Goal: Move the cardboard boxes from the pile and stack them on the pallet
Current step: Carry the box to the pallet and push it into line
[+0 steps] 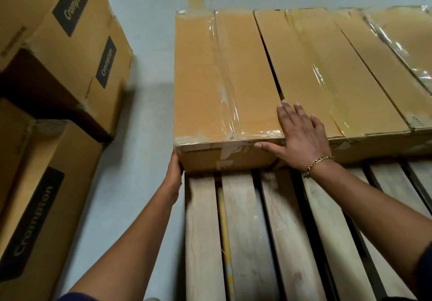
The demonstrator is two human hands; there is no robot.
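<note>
A row of cardboard boxes (294, 71) already lies on the pallet (240, 230). We steady the leftmost box (210, 78) at its edge, right grip (301, 137) flat and open on top, left grip (174, 172) against its side, fingers hidden. The pile (70, 32) remains.

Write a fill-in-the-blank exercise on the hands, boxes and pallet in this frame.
1. The right hand, flat on the box, wears a bracelet of ____ colour.
2. The left hand is at the box's near ____ corner.
3. The box rests on a pallet of ____ slats.
4. Labels on the pile read ____.

Missing words: gold; left; wooden; Crompton.
</note>
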